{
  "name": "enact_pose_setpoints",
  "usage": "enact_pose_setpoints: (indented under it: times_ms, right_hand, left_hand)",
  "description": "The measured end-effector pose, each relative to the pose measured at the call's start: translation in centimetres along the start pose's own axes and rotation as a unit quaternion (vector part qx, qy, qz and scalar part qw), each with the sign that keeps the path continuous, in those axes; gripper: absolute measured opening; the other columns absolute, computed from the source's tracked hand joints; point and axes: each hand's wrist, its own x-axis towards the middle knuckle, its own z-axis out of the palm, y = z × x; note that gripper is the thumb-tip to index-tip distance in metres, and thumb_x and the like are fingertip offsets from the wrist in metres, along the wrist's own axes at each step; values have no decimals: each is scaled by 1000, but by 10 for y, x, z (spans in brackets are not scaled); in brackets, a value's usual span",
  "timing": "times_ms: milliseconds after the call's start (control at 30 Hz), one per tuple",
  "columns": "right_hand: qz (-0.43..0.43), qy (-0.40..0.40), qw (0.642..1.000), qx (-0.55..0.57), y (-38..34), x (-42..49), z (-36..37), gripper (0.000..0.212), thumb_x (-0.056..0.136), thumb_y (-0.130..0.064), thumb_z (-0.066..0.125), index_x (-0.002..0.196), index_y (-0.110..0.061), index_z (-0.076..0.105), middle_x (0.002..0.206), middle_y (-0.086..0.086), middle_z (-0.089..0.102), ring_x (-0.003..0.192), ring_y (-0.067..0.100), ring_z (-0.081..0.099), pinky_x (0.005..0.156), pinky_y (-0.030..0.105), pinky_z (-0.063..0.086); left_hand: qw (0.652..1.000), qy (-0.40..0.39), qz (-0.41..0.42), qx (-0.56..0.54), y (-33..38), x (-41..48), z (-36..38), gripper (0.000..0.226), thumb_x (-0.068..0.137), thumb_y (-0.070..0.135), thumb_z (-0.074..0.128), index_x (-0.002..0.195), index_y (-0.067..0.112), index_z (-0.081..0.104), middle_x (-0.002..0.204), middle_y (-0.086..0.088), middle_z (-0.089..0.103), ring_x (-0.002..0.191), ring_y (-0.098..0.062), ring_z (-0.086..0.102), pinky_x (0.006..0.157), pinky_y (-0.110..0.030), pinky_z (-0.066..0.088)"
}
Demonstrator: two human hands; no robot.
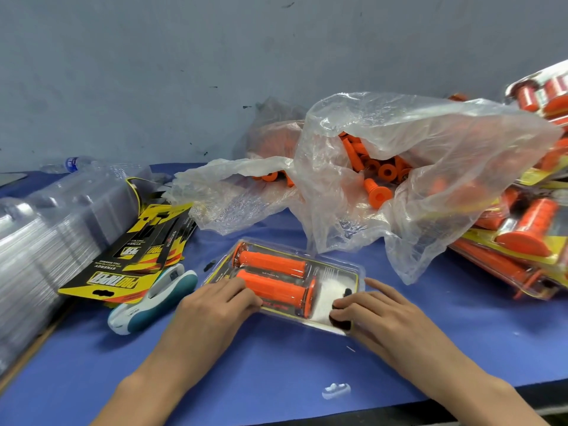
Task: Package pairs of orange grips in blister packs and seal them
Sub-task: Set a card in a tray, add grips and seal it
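A clear blister pack (336, 265) lies on the blue table in front of me with two orange grips (273, 275) inside, side by side over a yellow and black card. My left hand (215, 305) presses flat on the pack's near left edge. My right hand (378, 309) presses down on the near right corner, fingers bent over the edge. Behind the pack, a crumpled clear plastic bag (415, 167) holds several loose orange grips (376, 192).
A stack of empty clear blisters (52, 235) and yellow-black cards (123, 272) sit at the left. A white and teal stapler (153, 302) lies beside my left hand. Finished packs (522, 235) pile up at the right. A small plastic scrap (336, 390) lies near the table's front edge.
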Motion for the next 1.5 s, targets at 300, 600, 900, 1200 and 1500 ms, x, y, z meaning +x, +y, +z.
enact_pose_setpoints:
  times_ms: [300, 600, 900, 1200, 1500]
  right_hand:
    - [-15, 26, 1000, -4, 0, 5, 9, 16, 94, -28, 53, 97, -29, 68, 95, -15, 64, 87, 5, 63, 103, 28, 40]
    - [-37, 36, 998, -38, -2, 8, 18, 12, 94, -27, 60, 103, -31, 67, 98, -15, 64, 86, 5, 62, 100, 34, 44]
    - [-31, -13, 999, -7, -1, 9, 18, 35, 78, -14, 79, 105, -32, 66, 110, -19, 62, 92, 2, 60, 100, 29, 42]
    - [-12, -5, 1000, -2, 10, 5, 15, 43, 72, -9, 84, 103, -32, 65, 107, -23, 62, 95, 1, 62, 105, 31, 37]
    - [101, 0, 991, -83, -2, 6, 17, 52, 56, -4, 87, 101, -24, 70, 106, -11, 68, 102, 17, 67, 100, 40, 37]
  left_hand:
    - [999, 38, -11, -4, 11, 1, 4, 19, 89, 36, 56, 103, 24, 58, 103, 3, 60, 90, -20, 60, 87, -32, 42]
    - [996, 34, 82, -22, 52, 22, 12, 8, 93, 29, 65, 89, 23, 69, 115, 0, 66, 107, -20, 62, 90, -35, 50]
    - [997, 9, 63, -51, 52, 23, 8, 11, 95, 25, 63, 88, 17, 69, 115, 2, 65, 110, -17, 61, 87, -26, 51]
    - [1000, 6, 25, -16, 12, 11, 12, 16, 91, 21, 50, 92, 21, 66, 92, 6, 62, 80, -18, 62, 74, -30, 48]
    - [999, 5, -3, 48, -11, -2, -3, 21, 91, 25, 50, 84, 22, 69, 77, 3, 58, 67, -22, 58, 58, -36, 50]
